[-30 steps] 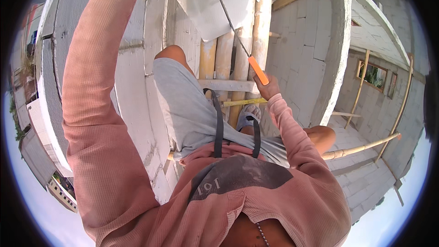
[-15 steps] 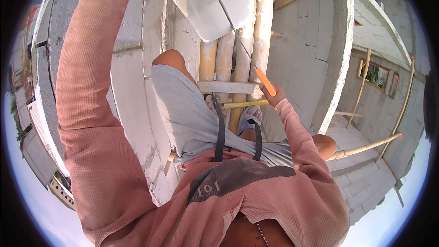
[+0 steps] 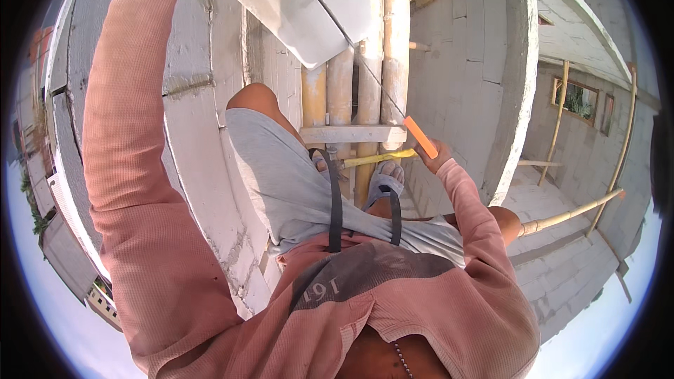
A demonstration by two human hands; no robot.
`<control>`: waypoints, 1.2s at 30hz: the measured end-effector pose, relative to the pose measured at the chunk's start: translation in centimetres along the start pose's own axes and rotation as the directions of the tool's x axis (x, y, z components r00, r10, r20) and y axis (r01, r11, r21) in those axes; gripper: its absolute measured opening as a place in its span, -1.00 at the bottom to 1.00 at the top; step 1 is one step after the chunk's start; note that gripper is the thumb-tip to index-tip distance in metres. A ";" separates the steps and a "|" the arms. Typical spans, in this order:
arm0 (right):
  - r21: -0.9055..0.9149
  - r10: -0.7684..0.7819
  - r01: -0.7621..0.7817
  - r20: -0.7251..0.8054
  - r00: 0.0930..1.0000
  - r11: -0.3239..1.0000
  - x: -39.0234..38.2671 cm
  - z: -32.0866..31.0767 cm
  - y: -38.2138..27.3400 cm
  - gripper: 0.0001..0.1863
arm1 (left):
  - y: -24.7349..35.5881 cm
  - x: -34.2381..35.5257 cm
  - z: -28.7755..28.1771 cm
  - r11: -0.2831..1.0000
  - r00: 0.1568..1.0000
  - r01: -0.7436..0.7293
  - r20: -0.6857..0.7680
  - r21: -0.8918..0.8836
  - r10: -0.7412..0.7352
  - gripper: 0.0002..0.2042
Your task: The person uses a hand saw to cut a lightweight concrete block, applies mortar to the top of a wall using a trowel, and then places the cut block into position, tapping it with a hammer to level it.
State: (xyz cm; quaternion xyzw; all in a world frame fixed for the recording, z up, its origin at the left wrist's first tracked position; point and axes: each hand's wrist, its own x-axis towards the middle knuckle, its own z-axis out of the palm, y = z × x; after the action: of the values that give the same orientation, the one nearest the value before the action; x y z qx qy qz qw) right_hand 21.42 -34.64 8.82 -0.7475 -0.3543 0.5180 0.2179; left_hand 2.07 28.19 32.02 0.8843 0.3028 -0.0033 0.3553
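Note:
My right hand is wrapped round the orange handle of a handsaw. From the handle its thin blade, seen almost edge-on, runs up and left across a pale grey block. Whether the blade has sunk into the block or lies over it I cannot tell. The block rests over several bamboo poles, its corner pointing toward me. My left arm, in a pink sleeve, stretches up past the block's left side, and its hand is beyond the upper edge of the picture.
A pale block wall rises close on my left, and another block wall stands to the right. A wooden crosspiece spans the poles by my sandalled feet. One bamboo pole juts out at the right, above a lower block floor.
My right hand has drawn the saw a little down and to the right, toward me. The view has shifted slightly, and the left arm stays stretched out.

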 end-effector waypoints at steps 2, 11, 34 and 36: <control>-0.061 0.043 -0.042 0.022 0.999 0.997 6.7 0.6 -2.6 -0.59 | 0.7 -0.1 1.2 1.000 1.000 0.015 0.003 -0.004 -0.015 -0.23; 0.020 0.087 -0.088 0.054 0.995 0.996 1.4 -1.0 -1.0 -0.54 | 3.4 -1.9 0.5 0.998 0.998 0.052 -0.048 0.034 -0.050 -0.21; -0.773 -0.433 0.045 -0.305 0.848 0.633 5.0 -19.5 -4.2 -0.71 | 17.6 -10.6 5.8 0.897 0.894 -0.146 -0.332 0.418 0.300 -0.14; -0.829 -0.315 -0.004 -0.218 0.924 0.560 11.9 -17.6 -4.5 -0.65 | 19.1 -11.1 7.5 0.844 0.883 -0.193 -0.286 0.501 0.372 -0.14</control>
State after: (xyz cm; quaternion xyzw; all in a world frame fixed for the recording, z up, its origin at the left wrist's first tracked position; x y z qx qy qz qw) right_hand 38.87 -21.98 11.09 -0.8056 -0.5746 0.1361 -0.0475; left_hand 4.87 6.81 40.78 0.9623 0.2187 0.1462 0.0692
